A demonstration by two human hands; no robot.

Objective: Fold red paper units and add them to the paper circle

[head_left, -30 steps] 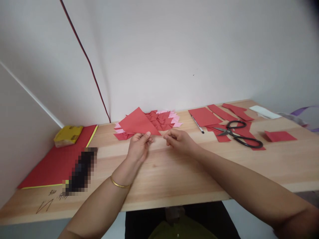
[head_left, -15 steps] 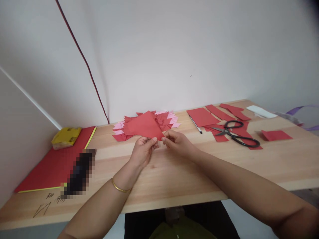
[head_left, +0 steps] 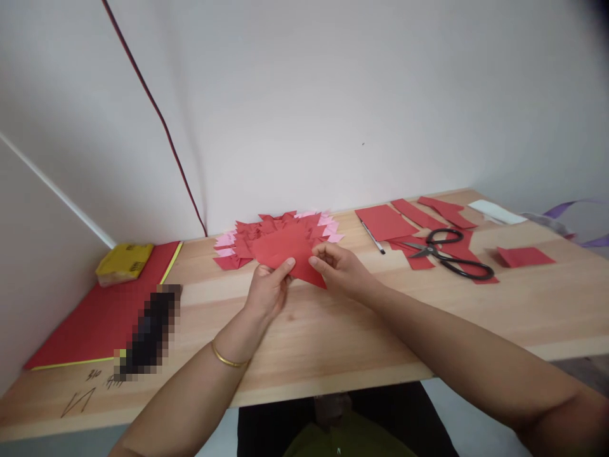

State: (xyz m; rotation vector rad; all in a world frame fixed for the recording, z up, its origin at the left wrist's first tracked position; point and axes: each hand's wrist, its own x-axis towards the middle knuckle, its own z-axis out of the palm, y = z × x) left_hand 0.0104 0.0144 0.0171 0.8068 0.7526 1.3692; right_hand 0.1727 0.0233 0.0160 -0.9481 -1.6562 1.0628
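A sheet of red paper (head_left: 285, 244) is held above the wooden table, one corner pointing down toward me. My left hand (head_left: 269, 289) grips its lower left part, thumb on top and fingers underneath. At its right side my right hand (head_left: 340, 270) has thumb and forefinger pinched on the paper, the other fingers curled. Behind the sheet lies a heap of folded red paper pieces (head_left: 245, 235), partly hidden by it. Pink folded pieces (head_left: 332, 226) stick out at the sides of the heap.
To the right lie black-handled scissors (head_left: 445, 254) on red paper scraps (head_left: 471, 244), a pen (head_left: 372, 237), a red square (head_left: 386, 221), a folded red piece (head_left: 526, 256) and a white strip (head_left: 497, 211). A yellow packet (head_left: 124, 262) rests on large red sheets (head_left: 90, 317) at left.
The red sheet has been turned and lowered in my hands, so a corner now points down between them. My right hand has shifted its pinch along the paper's right side.
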